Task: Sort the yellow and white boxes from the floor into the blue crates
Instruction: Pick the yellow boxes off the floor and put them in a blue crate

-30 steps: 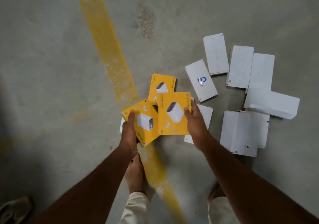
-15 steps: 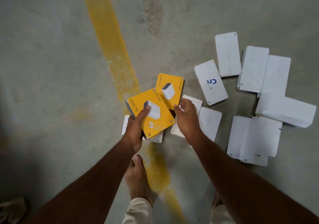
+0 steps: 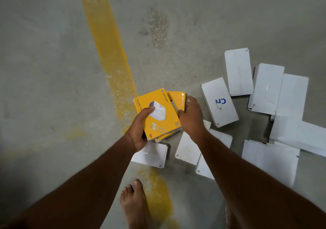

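Observation:
My left hand (image 3: 139, 131) holds a small stack of yellow boxes (image 3: 162, 115) above the floor, thumb pressed on the top one's charger picture. My right hand (image 3: 191, 117) grips the right edge of another yellow box (image 3: 177, 99), which lies tucked against and partly under the stack. Several white boxes lie scattered on the floor to the right, one with blue lettering (image 3: 218, 103). More white boxes sit under my hands (image 3: 151, 155) and by my right forearm (image 3: 187, 149). No blue crate is in view.
A worn yellow painted line (image 3: 105, 43) runs down the grey concrete floor past my bare left foot (image 3: 135, 204). A rough patch (image 3: 157, 27) marks the floor farther ahead. Bare concrete stretches to the left of the line.
The yellow boxes went from spread on the floor to gathered in my left hand. My right hand picked up the last yellow box and brought it against the stack.

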The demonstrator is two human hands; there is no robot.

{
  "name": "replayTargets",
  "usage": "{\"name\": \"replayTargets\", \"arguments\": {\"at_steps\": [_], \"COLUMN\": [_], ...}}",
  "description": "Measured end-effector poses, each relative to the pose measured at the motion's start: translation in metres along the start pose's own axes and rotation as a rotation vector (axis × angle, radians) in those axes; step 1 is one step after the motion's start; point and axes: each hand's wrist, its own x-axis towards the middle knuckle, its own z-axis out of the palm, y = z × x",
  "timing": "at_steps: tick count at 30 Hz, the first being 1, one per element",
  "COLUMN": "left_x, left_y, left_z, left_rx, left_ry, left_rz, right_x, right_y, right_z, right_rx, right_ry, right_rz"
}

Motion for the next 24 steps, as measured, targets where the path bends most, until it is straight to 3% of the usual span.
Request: {"name": "replayTargets", "arguments": {"at_steps": [9,13,18,21,24], "left_x": [-0.05,-0.086,-0.141,-0.179,-0.233], "left_y": [0.002,0.019,0.042,0.052,0.063], "left_z": [0.006,0.026,0.048,0.062,0.087], "left_rx": [-0.105,-0.063,0.009,0.097,0.143], "left_ry": [-0.053,-0.053,0.046,0.136,0.159], "left_rz": [0.004,0.048,0.112,0.181,0.247], "right_x": [-0.028,-0.058,-0.106,-0.14,-0.185], "right_y": [-0.018,-0.039,-0.08,-0.116,-0.152], "right_z": [-0.035,-0.057,-0.107,-0.146,-0.178], "right_rx": [0.211,0.196,0.054,0.2,0.449], "right_ry": [-0.016,0.034,0.333,0.423,0.305], "right_rz": [0.127,0.01,-0.191,-0.223,-0.244]}}
